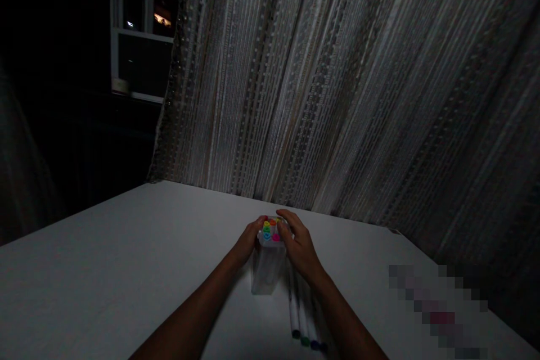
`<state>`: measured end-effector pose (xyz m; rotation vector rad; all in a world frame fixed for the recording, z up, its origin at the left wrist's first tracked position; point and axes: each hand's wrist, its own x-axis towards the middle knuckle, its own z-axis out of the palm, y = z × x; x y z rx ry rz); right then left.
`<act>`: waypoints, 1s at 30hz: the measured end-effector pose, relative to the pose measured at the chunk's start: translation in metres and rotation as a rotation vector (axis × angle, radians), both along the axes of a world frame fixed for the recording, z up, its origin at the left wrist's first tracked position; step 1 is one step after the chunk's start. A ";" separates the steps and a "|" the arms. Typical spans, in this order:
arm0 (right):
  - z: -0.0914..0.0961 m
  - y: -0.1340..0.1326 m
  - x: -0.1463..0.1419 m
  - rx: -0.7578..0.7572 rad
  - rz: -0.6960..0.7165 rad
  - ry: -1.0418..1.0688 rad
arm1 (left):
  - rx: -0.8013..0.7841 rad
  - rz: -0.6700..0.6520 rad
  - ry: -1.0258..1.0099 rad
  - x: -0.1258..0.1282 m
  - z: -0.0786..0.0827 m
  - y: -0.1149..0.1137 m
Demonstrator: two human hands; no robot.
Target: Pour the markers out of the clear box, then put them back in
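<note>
A clear plastic case (264, 278) stands upright on the white table, with several markers (267, 230) in it, their bright ends in yellow, green, blue, orange and pink showing at the top. My left hand (247, 243) grips the case's left side near the rim, fingers partly hidden behind it. Curved round the right side and far edge is my right hand (300, 243), its thumb over the marker ends. Beside the case, partly under my right forearm, several loose white markers (298, 315) lie side by side, dark and green ends toward me.
The white table (105, 270) spreads out around my hands. A patterned grey curtain (304, 95) hangs along its far edge. Back left is a dark window (143, 62). A blurred-out patch (441, 315) covers something on the right of the table.
</note>
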<state>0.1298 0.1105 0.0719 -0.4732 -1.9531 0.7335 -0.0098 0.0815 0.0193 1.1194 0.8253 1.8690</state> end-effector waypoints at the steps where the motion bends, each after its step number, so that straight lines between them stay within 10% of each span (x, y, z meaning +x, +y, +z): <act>1: 0.002 -0.001 0.002 0.025 0.022 -0.011 | -0.011 0.003 -0.011 0.000 -0.001 0.000; 30: 0.035 0.019 -0.011 -0.027 0.204 -0.462 | 0.000 0.017 0.036 0.001 0.002 -0.002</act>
